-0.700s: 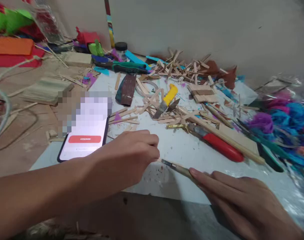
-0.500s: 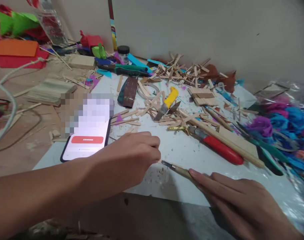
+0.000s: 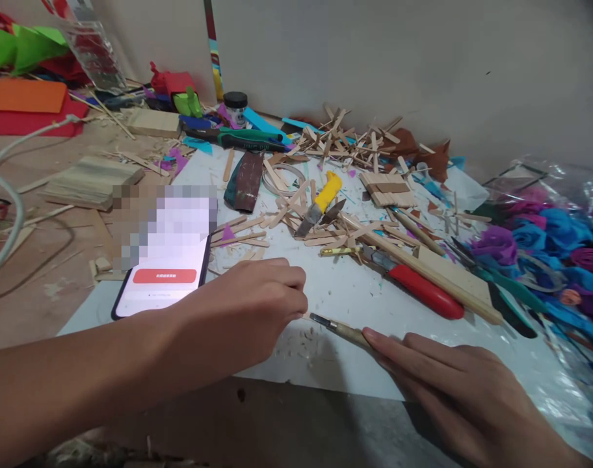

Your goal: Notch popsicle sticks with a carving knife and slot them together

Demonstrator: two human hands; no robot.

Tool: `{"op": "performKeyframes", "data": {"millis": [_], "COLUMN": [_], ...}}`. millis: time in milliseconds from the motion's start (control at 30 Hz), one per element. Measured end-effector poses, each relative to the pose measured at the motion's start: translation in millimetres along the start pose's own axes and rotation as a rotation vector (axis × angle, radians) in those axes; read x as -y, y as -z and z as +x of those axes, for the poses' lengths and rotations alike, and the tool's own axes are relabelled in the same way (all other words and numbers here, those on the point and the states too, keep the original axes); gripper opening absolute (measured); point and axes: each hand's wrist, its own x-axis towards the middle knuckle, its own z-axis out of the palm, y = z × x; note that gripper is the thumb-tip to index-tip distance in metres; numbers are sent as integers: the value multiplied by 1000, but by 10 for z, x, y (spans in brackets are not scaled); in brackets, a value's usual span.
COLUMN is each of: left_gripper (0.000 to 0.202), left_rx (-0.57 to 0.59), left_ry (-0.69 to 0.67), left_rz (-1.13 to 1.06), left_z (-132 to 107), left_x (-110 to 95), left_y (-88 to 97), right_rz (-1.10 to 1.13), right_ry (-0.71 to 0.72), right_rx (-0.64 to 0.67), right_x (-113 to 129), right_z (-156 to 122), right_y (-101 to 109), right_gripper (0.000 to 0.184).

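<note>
Dim light, bright phone screen (image 3: 170, 260)

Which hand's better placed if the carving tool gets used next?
Right, likely: the right hand holds the carving tool, its tip pointing toward the left hand, which is curled just beyond it; what that hand grips is unclear.

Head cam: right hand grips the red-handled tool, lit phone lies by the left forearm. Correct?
Not quite: the right hand grips a slim tool with a pale handle. The head view shows the red-handled tool lying on the white sheet, beyond that hand. The lit phone does lie by the left forearm.
</note>
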Motion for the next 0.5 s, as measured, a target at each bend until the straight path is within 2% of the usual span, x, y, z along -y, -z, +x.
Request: {"op": "performKeyframes", "data": {"millis": [167,333,500], "left_gripper": [35,26,32], "left_rx": [28,48,68], "left_ry": [14,19,17], "left_rz": [18,41,21], "left_z": [-4,-6,9], "left_x": [-34,-44,3], "left_y": [20,20,6], "right_rz": [32,42,100], "right_ry": [-94,-120,-261], "right_rx": [-55,-69,-172], "right_x": [4,-2,-18], "right_z": [26,16,-96], "right_y": [29,44,54], "right_gripper": [43,46,41]}}
